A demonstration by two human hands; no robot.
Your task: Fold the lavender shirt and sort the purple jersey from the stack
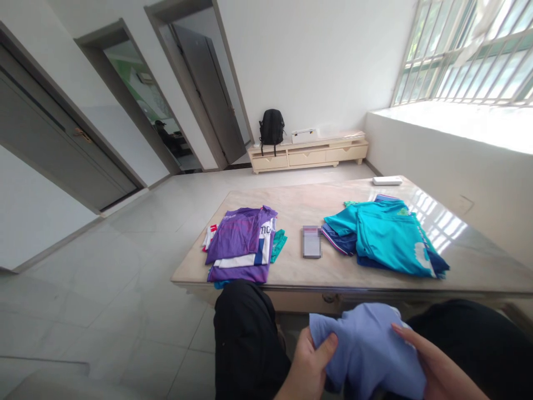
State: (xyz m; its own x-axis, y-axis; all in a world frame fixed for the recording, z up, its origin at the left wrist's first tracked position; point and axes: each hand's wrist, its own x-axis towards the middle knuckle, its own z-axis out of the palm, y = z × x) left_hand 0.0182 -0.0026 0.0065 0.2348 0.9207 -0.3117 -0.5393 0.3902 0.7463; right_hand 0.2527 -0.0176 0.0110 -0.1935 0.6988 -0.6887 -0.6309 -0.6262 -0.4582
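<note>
A light blue garment [366, 347] is bunched between my two hands, above my lap and in front of the table. My left hand [311, 358] pinches its left side, thumb on top. On the garment's right side, my right hand [431, 355] is closed with the thumb over the cloth and the other fingers hidden beneath. A stack of purple and white shirts [239, 239] lies folded at the table's left. To the right sits a pile of teal and navy clothes [387, 236]. Between them a phone [311, 242] lies flat, its screen blurred.
The marble-topped table [291, 205] has its front edge just beyond my knees. A white box-like object [387, 180] lies at its far right corner. Against the wall, a low cabinet [308, 158] carries a black backpack [272, 128]. A person [164, 136] shows through the left doorway.
</note>
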